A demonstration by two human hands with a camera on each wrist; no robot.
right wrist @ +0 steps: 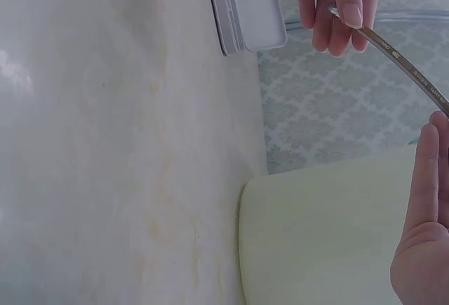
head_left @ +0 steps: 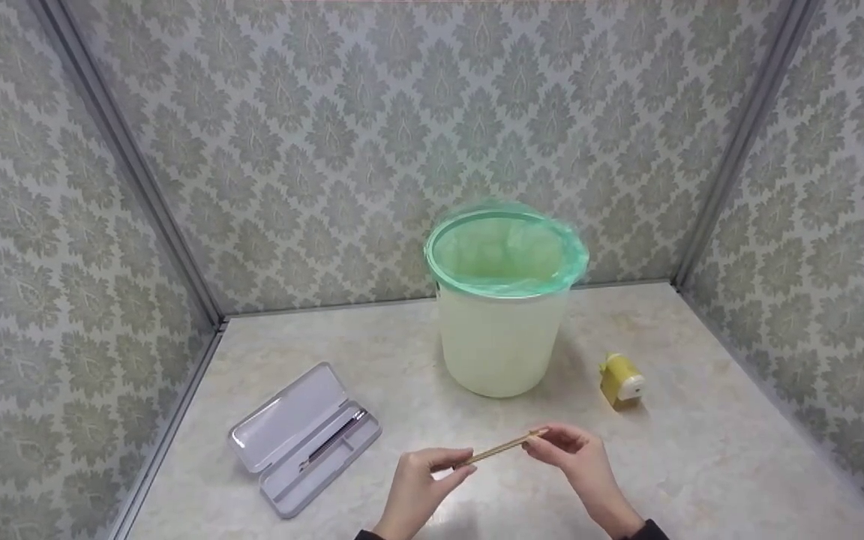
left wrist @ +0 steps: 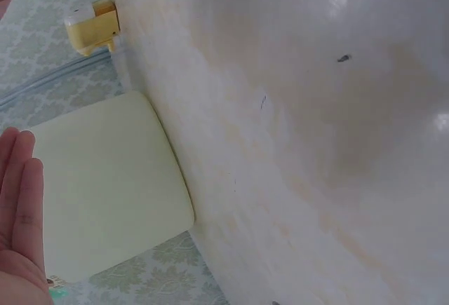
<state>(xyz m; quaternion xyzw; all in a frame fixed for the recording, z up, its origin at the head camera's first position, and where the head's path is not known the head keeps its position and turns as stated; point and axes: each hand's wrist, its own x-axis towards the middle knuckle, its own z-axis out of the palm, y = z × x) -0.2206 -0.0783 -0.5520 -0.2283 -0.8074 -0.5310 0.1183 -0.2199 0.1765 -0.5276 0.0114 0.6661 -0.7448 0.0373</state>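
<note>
A gold-brown pencil with printed lettering spans the two hands above the table, slanting up toward the right in the head view. My left hand pinches its lower end between thumb and fingers. At the other end, the thumb and fingertips of my right hand pinch the pencil near its pale tip. The right wrist view shows the pencil's metal-coloured end at the left hand, while the right hand partly hides the opposite end. In the left wrist view, only the left hand's fingers show, without the pencil.
An open grey pencil case holds several dark pencils to the left. Behind the hands stands a pale bin lined with a green bag. A yellow pencil sharpener sits right of it. Patterned walls enclose the table.
</note>
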